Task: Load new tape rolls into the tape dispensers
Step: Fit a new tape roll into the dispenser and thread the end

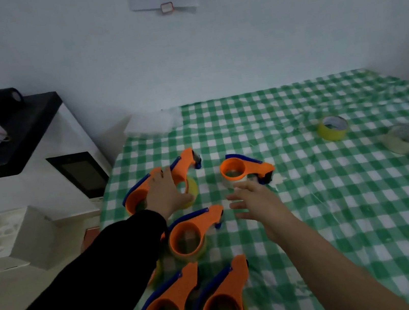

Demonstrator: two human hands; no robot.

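Two hands: L hand [165, 193] flat on dispenser [185, 161], nose far-right; R hand [256, 203] fingers [243, 197] spread, free.

The room is dim, with a cold grey-blue look. Where the light comes from is hard to tell; shadows under the orange dispensers [253, 167] are soft and faint. The right hand [255, 201] looks smeared. The tape rolls [407, 141] by the right edge are fuzzy. Straight lines bend near the edges, like the white cabinet [28, 180]
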